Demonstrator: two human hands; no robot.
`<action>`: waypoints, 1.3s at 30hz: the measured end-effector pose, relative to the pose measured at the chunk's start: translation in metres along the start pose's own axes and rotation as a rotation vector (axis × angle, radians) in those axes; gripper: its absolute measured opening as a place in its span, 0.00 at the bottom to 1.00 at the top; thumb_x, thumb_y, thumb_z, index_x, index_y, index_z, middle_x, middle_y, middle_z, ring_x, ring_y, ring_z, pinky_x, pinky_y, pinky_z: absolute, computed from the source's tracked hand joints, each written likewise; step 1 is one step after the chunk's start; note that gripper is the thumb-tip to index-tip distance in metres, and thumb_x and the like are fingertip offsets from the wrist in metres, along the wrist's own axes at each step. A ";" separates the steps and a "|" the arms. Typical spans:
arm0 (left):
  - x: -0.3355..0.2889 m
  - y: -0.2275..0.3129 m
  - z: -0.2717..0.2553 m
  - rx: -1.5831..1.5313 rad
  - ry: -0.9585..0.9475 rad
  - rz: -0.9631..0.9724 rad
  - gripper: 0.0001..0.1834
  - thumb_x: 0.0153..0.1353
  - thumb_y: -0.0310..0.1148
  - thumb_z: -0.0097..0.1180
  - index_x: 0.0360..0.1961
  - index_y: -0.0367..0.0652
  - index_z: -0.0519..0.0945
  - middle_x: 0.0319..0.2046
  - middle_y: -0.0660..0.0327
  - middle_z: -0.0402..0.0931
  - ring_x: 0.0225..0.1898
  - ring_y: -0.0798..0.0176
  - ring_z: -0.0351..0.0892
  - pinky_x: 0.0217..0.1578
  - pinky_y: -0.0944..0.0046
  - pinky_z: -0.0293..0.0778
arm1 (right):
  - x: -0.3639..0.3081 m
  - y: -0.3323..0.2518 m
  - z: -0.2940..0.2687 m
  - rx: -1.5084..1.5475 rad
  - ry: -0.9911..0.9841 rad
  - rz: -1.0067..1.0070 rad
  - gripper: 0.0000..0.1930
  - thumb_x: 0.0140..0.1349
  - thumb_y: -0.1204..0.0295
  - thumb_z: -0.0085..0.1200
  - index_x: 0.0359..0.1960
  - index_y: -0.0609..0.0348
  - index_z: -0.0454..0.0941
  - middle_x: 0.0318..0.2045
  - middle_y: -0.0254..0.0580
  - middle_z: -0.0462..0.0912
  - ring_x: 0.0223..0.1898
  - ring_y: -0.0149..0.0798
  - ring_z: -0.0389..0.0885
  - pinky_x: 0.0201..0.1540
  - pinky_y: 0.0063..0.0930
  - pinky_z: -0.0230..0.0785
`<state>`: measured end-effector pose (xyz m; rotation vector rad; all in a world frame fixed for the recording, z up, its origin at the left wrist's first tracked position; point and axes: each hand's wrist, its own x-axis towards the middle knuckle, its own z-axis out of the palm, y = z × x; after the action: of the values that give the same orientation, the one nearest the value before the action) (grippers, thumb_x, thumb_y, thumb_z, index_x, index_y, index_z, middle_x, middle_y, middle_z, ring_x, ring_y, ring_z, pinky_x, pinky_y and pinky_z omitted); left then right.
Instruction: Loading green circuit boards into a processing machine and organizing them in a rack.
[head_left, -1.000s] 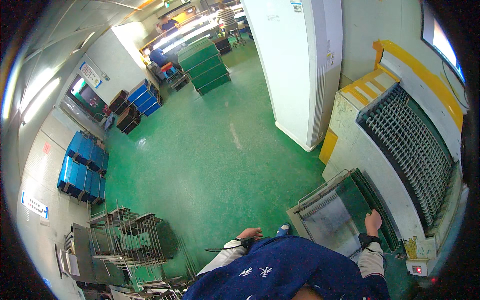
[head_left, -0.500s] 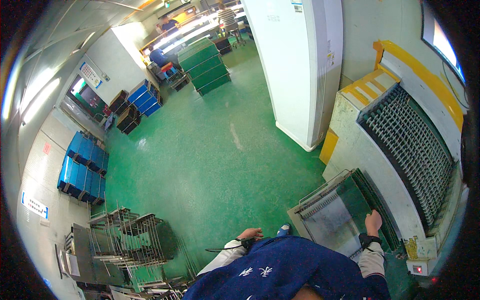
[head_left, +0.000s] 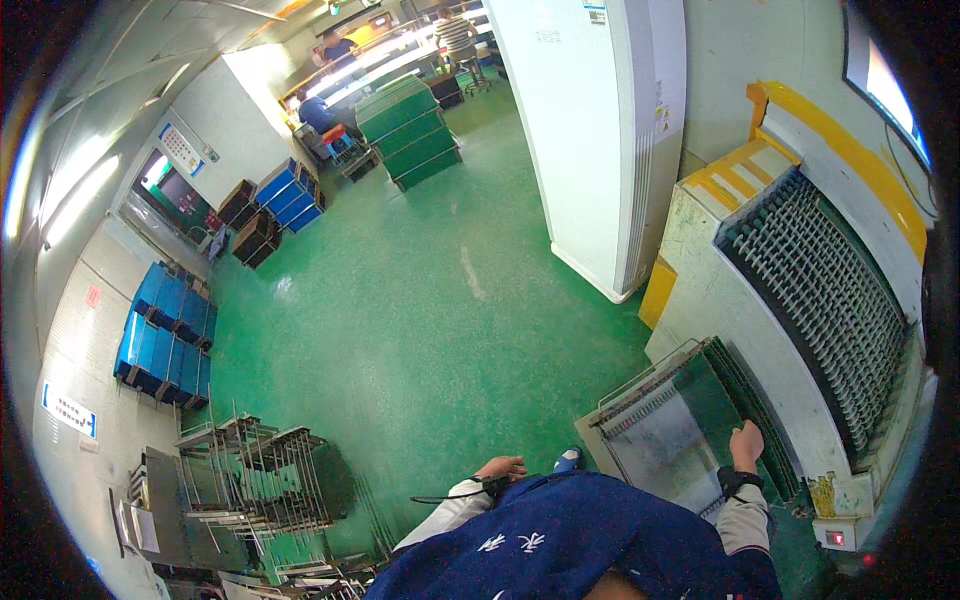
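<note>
My right hand (head_left: 746, 446) is closed at the edge of a dark green flat panel (head_left: 710, 391), which stands in a rack among several similar panels. In front of these is the rack's pale see-through side (head_left: 660, 450), with a row of slots along its top. My left hand (head_left: 500, 467) hangs by the front of my dark blue apron (head_left: 560, 530), its fingers loosely stretched and nothing visible in them. A black cord hangs from the left wrist, and a black band circles the right one.
Right of the rack stands a machine with a roller conveyor (head_left: 815, 300). Behind it rises a tall white cabinet (head_left: 590, 140). Metal rod racks (head_left: 260, 470) stand at lower left, blue bins (head_left: 165, 350) along the left wall. Green bins (head_left: 410, 135) and several people are farther back.
</note>
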<state>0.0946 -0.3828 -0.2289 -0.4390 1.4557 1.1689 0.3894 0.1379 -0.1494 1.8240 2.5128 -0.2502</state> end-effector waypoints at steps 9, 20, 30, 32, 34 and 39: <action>0.000 0.001 -0.001 0.014 0.001 -0.023 0.24 0.64 0.42 0.55 0.54 0.36 0.71 0.44 0.52 0.78 0.35 0.61 0.79 0.34 0.62 0.77 | 0.001 0.001 0.003 -0.019 0.007 -0.006 0.15 0.55 0.64 0.61 0.40 0.59 0.78 0.40 0.50 0.82 0.45 0.52 0.80 0.44 0.45 0.73; 0.006 -0.001 -0.003 0.017 -0.002 -0.021 0.26 0.64 0.43 0.54 0.56 0.35 0.70 0.46 0.52 0.77 0.36 0.61 0.79 0.35 0.61 0.77 | -0.001 0.000 0.001 0.001 0.013 -0.003 0.14 0.55 0.64 0.60 0.39 0.59 0.78 0.39 0.52 0.82 0.44 0.53 0.81 0.44 0.45 0.73; 0.007 -0.002 -0.003 0.011 0.004 -0.041 0.26 0.64 0.43 0.54 0.56 0.36 0.70 0.49 0.51 0.76 0.37 0.61 0.79 0.36 0.61 0.77 | -0.001 -0.002 -0.003 -0.005 -0.015 0.007 0.14 0.56 0.64 0.59 0.40 0.58 0.78 0.40 0.49 0.82 0.44 0.52 0.80 0.44 0.45 0.73; 0.007 -0.002 -0.003 -0.004 -0.007 -0.027 0.26 0.64 0.43 0.54 0.56 0.36 0.70 0.48 0.51 0.77 0.37 0.61 0.79 0.36 0.62 0.77 | -0.002 -0.002 -0.004 -0.010 -0.016 0.005 0.14 0.56 0.64 0.60 0.40 0.58 0.78 0.40 0.49 0.82 0.44 0.52 0.80 0.44 0.45 0.73; 0.007 -0.003 -0.003 0.001 0.002 -0.025 0.26 0.64 0.43 0.55 0.56 0.36 0.70 0.48 0.51 0.77 0.36 0.61 0.79 0.35 0.62 0.77 | -0.002 -0.002 -0.004 -0.012 -0.013 0.001 0.14 0.56 0.64 0.60 0.40 0.58 0.78 0.40 0.49 0.82 0.44 0.52 0.80 0.44 0.45 0.73; 0.010 -0.005 -0.003 0.041 0.024 -0.029 0.25 0.63 0.43 0.55 0.55 0.36 0.72 0.45 0.52 0.79 0.35 0.61 0.80 0.34 0.63 0.77 | -0.001 -0.001 -0.002 -0.007 -0.008 0.009 0.14 0.56 0.64 0.59 0.40 0.58 0.78 0.40 0.49 0.82 0.45 0.52 0.80 0.44 0.45 0.73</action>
<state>0.0940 -0.3843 -0.2406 -0.4456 1.4864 1.1119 0.3887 0.1369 -0.1468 1.8275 2.4961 -0.2481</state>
